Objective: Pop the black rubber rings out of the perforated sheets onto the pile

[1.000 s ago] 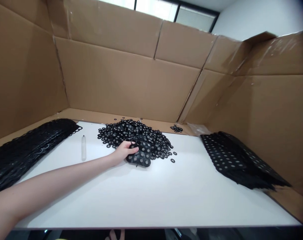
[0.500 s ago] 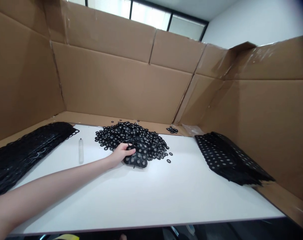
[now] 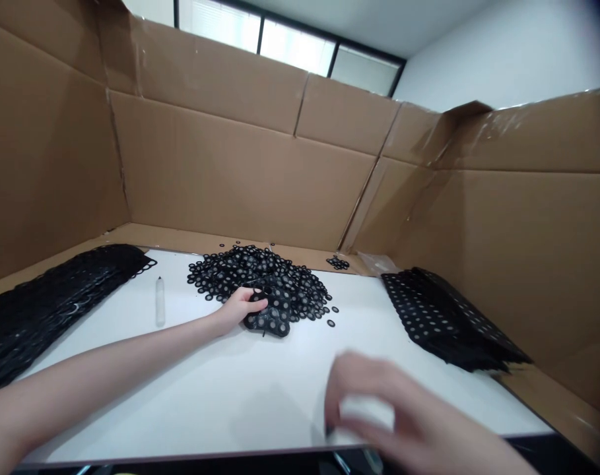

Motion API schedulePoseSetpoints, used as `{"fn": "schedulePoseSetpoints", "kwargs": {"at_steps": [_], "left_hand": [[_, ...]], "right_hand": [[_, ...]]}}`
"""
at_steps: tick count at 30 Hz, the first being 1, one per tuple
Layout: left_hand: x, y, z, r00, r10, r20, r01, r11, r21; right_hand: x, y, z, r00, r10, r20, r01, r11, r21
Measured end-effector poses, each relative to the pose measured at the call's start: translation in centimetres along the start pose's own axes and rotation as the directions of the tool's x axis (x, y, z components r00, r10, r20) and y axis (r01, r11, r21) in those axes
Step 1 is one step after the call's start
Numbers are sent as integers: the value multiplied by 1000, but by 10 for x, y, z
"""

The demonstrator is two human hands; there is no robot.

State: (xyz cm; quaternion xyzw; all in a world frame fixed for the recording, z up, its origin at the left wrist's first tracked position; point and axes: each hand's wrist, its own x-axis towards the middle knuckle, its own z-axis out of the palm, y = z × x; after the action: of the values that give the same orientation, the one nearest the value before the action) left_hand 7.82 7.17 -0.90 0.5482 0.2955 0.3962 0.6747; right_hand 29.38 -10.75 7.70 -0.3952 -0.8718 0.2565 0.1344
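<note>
Left hand (image 3: pixel 239 307) on a small sheet (image 3: pixel 270 318) by the ring pile (image 3: pixel 260 280)
Its fingers pinch the sheet's near-left edge; the pile lies just beyond. Right hand (image 3: pixel 393 412), blurred, hangs well nearer the body; its grip is unclear.
</note>
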Motion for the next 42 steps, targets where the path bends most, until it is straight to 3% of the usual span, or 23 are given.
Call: {"fn": "schedulePoseSetpoints", "kwargs": {"at_steps": [1,2,4,6,9,12,16,18,25,30,32,35,37,39,42], "left_hand": [[0,0,0,1000,-1,6,1,1000,-10],[0,-1,0,1000,2,13,-1,1000,-22],[0,-2,-1,1000,9,27,-8,999,-35],[1,-3,-2,999,17,29,-16,1000,-26],[2,-4,-3,999,23,33,-22,1000,-5],[3,-3,-3,999,25,42,-25,1000,0],[3,-3,-4,998,63,32,-63,998,11],[2,-2,-5,996,86,27,-86,996,12],[2,-3,-8,992,87,91,-83,996,-38],[1,-3,-9,994,80,73,-74,994,-77],[0,0,-9,995,68,79,-62,995,-75],[-2,5,-9,986,47,162,-48,999,0],[-2,7,-8,978,48,202,-70,992,104],[-2,7,-7,982,60,181,-97,974,204],[-2,5,-5,987,70,143,-106,958,267]], "right_hand": [[22,0,-24,982,-39,-182,31,998,-49],[46,3,-43,927,-91,-363,58,993,-100],[96,23,-63,762,-141,-632,43,985,-168],[140,54,-63,621,-141,-771,4,984,-176],[174,97,-41,526,-87,-846,3,995,-100],[171,110,-13,563,-97,-821,43,995,-88],[154,101,13,719,-212,-662,146,977,-154],[152,97,19,756,-226,-615,162,974,-159],[157,102,21,711,-129,-691,168,986,-12],[151,102,9,711,-148,-688,137,988,-70],[148,101,4,736,-151,-660,117,989,-96],[148,98,5,781,-146,-607,128,989,-73],[149,95,10,778,-151,-610,143,988,-62],[150,93,13,766,-151,-626,152,987,-51],[149,93,10,795,-166,-584,180,983,-34]]}}
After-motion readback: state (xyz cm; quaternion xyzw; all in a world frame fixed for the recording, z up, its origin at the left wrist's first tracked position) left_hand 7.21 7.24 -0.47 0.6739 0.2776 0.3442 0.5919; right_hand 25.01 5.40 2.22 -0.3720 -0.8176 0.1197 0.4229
